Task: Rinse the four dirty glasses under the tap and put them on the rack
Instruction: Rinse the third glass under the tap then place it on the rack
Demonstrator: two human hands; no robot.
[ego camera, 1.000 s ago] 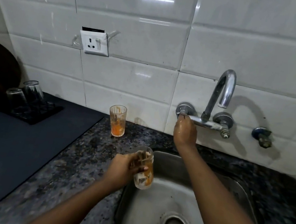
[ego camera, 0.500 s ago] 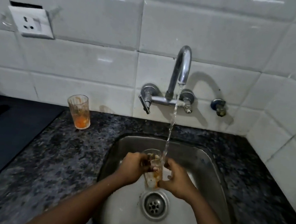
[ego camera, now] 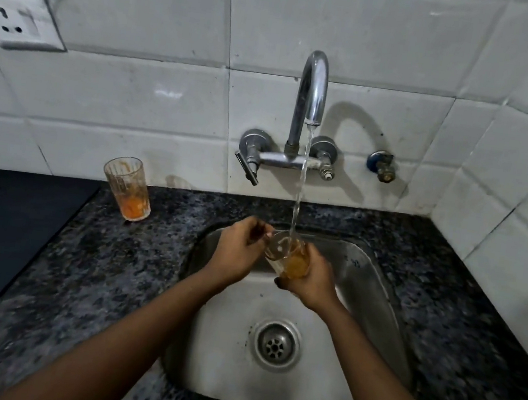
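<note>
A dirty glass (ego camera: 288,256) with orange residue sits under the running stream from the chrome tap (ego camera: 312,88), above the steel sink (ego camera: 369,281). My right hand (ego camera: 309,279) wraps around its base and lower side. My left hand (ego camera: 238,253) pinches its rim from the left, fingers at the opening. Water runs into the glass. A second dirty glass (ego camera: 128,187) with orange dregs stands upright on the granite counter (ego camera: 105,273), left of the sink. The rack is out of view.
The drain (ego camera: 275,344) lies in the sink's middle. A dark mat (ego camera: 0,232) covers the counter at far left. A wall socket (ego camera: 14,19) sits upper left, a small valve (ego camera: 381,165) right of the tap. Tiled walls close off the back and right.
My right hand left the tap handle and took the glass; water now flows. The glass has tilted and my right hand moved under its base. The view has shifted right and closer.
</note>
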